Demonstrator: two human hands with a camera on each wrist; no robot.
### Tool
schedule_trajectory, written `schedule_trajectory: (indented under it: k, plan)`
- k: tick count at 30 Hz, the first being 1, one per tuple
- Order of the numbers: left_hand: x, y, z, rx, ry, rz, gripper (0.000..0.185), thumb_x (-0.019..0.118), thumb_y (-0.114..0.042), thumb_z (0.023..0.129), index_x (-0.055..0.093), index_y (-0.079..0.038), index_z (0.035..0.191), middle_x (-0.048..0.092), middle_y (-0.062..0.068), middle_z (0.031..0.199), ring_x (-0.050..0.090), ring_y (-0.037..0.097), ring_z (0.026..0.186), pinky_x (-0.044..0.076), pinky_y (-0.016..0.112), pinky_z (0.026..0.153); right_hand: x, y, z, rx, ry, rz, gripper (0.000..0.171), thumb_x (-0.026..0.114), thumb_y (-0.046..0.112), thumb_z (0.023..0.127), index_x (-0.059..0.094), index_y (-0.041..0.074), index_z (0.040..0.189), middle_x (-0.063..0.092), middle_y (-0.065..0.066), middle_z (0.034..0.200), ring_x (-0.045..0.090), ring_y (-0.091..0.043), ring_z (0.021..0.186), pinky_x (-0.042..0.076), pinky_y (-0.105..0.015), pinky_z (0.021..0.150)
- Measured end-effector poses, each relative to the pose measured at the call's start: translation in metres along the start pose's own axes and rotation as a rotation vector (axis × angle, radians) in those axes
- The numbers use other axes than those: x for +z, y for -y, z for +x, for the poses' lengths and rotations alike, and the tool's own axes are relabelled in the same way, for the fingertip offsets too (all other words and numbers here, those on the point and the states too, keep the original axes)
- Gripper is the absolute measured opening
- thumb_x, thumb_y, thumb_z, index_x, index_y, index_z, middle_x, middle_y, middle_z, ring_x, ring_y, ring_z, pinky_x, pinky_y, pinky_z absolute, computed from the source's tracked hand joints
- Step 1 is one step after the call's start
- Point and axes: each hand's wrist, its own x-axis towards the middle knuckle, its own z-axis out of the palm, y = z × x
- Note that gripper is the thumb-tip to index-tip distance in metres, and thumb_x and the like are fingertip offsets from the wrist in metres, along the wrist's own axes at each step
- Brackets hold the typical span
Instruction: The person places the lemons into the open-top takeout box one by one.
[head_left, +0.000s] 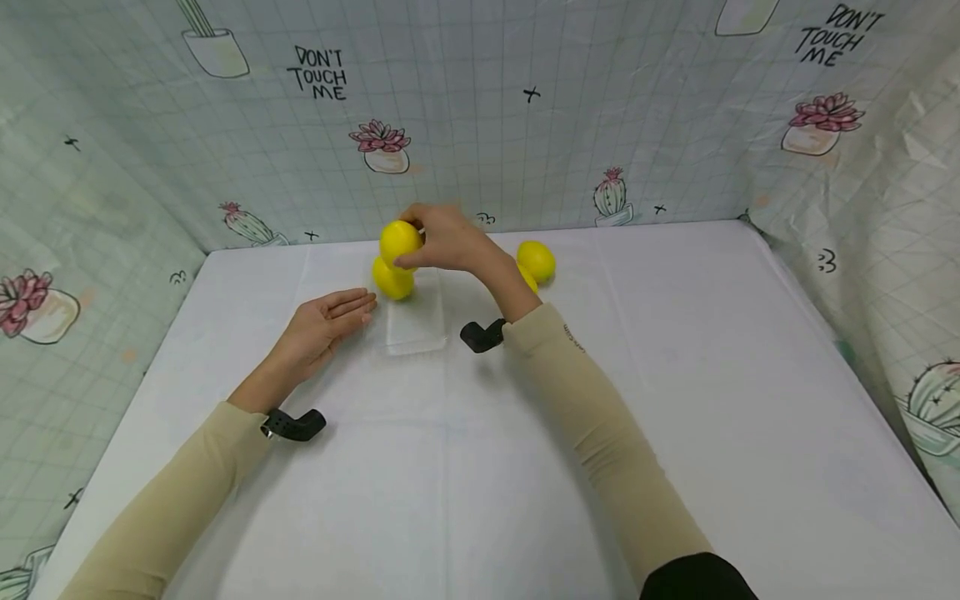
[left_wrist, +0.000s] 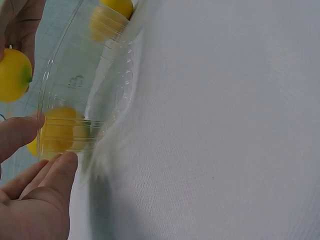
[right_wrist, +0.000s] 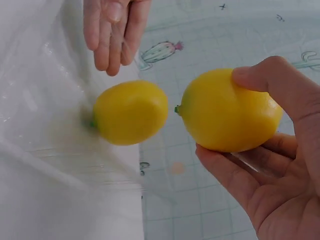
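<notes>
My right hand (head_left: 412,242) grips a yellow lemon (head_left: 397,237) between thumb and fingers, just above the far end of a clear plastic tray (head_left: 416,329). A second lemon (head_left: 393,281) lies at that far end, right under the held one. In the right wrist view the held lemon (right_wrist: 220,100) is in my right hand (right_wrist: 235,120), beside the lying lemon (right_wrist: 130,112). My left hand (head_left: 352,307) lies on the table with straight fingers, at the tray's left side. In the left wrist view my left hand (left_wrist: 45,150) is close to the tray wall (left_wrist: 100,75).
Two more lemons lie to the right of my right wrist, one in full view (head_left: 536,260) and one partly behind the forearm (head_left: 527,279). The white table (head_left: 480,467) is walled by cactus-print sheets (head_left: 525,125) at the back and both sides.
</notes>
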Motion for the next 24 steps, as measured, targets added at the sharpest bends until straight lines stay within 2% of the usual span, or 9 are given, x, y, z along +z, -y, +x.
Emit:
schedule_trajectory:
  k: [7, 13, 18, 24]
  plan:
    - [-0.003, 0.001, -0.001, -0.005, -0.01, 0.027, 0.067, 0.062, -0.008, 0.102, 0.028, -0.001, 0.159, 0.032, 0.016, 0.164, 0.036, 0.024, 0.149, 0.041, 0.028, 0.112, 0.01, -0.004, 0.01, 0.076, 0.047, -0.007, 0.059, 0.079, 0.03, 0.09, 0.053, 0.011, 0.139, 0.06, -0.007, 0.137, 0.058, -0.019, 0.117, 0.052, -0.025, 0.099]
    - [-0.002, -0.001, -0.001, 0.003, 0.0, 0.018, 0.068, 0.062, -0.007, 0.102, 0.027, 0.0, 0.159, 0.03, 0.017, 0.164, 0.034, 0.024, 0.15, 0.042, 0.026, 0.111, 0.013, -0.006, 0.013, 0.099, 0.072, -0.094, 0.054, 0.085, 0.025, 0.086, 0.061, 0.009, 0.132, 0.066, -0.005, 0.127, 0.059, -0.018, 0.108, 0.051, -0.025, 0.1]
    - [-0.001, -0.003, 0.0, -0.004, -0.01, 0.012, 0.066, 0.061, -0.006, 0.102, 0.027, -0.001, 0.159, 0.031, 0.016, 0.164, 0.036, 0.023, 0.149, 0.041, 0.029, 0.112, 0.011, -0.005, 0.013, 0.112, 0.102, -0.141, 0.051, 0.087, 0.019, 0.083, 0.064, 0.007, 0.127, 0.066, -0.004, 0.119, 0.057, -0.019, 0.103, 0.052, -0.023, 0.096]
    - [-0.001, 0.0, -0.001, 0.011, 0.001, -0.007, 0.067, 0.06, -0.006, 0.103, 0.025, -0.001, 0.16, 0.03, 0.016, 0.165, 0.035, 0.023, 0.15, 0.042, 0.028, 0.112, 0.007, -0.005, 0.019, 0.125, 0.152, -0.186, 0.052, 0.088, 0.019, 0.082, 0.063, 0.006, 0.126, 0.064, -0.005, 0.117, 0.055, -0.019, 0.101, 0.053, -0.024, 0.092]
